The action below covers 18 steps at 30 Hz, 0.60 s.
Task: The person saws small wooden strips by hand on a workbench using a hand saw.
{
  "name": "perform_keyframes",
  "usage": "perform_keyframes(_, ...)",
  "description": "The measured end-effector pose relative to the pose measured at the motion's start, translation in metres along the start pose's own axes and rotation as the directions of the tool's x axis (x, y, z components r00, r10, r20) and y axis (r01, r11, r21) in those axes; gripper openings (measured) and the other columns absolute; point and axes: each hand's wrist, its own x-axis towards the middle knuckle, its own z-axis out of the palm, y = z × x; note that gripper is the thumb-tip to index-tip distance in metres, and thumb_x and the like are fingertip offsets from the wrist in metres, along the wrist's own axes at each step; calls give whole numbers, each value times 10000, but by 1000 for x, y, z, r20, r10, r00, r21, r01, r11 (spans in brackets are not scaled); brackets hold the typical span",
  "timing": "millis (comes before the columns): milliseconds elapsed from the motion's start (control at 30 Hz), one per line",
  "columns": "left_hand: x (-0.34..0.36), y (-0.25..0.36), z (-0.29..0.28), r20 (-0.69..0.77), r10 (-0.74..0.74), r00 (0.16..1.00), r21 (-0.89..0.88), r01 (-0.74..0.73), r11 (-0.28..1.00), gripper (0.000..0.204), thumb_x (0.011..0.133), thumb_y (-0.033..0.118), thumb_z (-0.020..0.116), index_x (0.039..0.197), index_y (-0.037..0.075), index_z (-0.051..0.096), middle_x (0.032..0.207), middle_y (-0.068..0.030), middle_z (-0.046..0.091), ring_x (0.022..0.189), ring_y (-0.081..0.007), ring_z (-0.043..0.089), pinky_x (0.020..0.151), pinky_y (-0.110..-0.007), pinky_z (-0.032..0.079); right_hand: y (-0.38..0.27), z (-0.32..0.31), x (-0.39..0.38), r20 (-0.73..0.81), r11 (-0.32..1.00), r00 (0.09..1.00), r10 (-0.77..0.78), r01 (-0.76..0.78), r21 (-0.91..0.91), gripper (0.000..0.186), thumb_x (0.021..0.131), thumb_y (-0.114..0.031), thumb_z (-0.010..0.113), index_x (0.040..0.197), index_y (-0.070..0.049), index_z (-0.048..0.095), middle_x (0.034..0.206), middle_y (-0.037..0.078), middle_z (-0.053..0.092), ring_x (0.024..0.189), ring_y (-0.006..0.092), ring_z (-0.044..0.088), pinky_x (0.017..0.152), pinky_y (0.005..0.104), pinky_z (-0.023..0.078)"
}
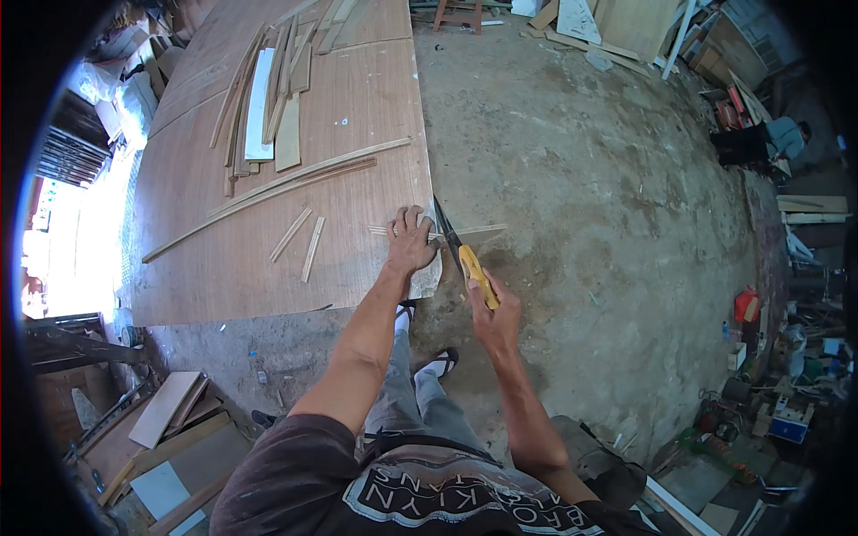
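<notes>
My right hand [497, 314] is wrapped round the yellow handle of a handsaw [476, 275]. Its dark blade points away from me and crosses a thin wooden strip [483, 229] just off the table's right edge. With fingers spread, my left hand [411, 243] lies on that strip and presses it against the wood-faced table [357, 188]. One end of the strip shows left of my fingers; the other juts past the edge over the floor. Two short strips, one [290, 234] and another [313, 250], lie left of my left hand.
Long thin strips [295, 189] lie across the table, with a pile of boards and slats [259, 103] farther back. Offcuts [170, 411] are heaped at lower left. Tools and clutter [760, 420] line the right side. A person [760, 141] bends over at far right.
</notes>
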Motion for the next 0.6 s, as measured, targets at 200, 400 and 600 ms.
perform_keyframes(200,0,2,0,-24,23,999,13,-23,1000,436,814,356,694,1176,142,582,1431,-103,343,1402,-341,209,1079,-567,177,-9,4,10,16,995,998,-69,70,-76,433,939,-273,643,1177,89,632,820,130,682,742,140,606,669,299,504)
perform_keyframes(400,-2,3,1,-72,47,996,20,-45,999,406,817,371,699,1146,153,604,1415,-98,359,1389,-352,235,1058,-579,204,-21,9,22,61,990,998,-12,21,-136,473,930,-304,655,1170,102,629,782,111,641,735,121,568,676,289,499)
perform_keyframes(600,-1,2,3,-92,57,994,21,-55,998,374,830,367,689,1127,156,608,1409,-105,361,1382,-356,243,1049,-580,219,-32,4,34,105,995,994,33,-23,-100,444,918,-284,639,1138,102,637,811,236,681,713,215,662,655,349,517)
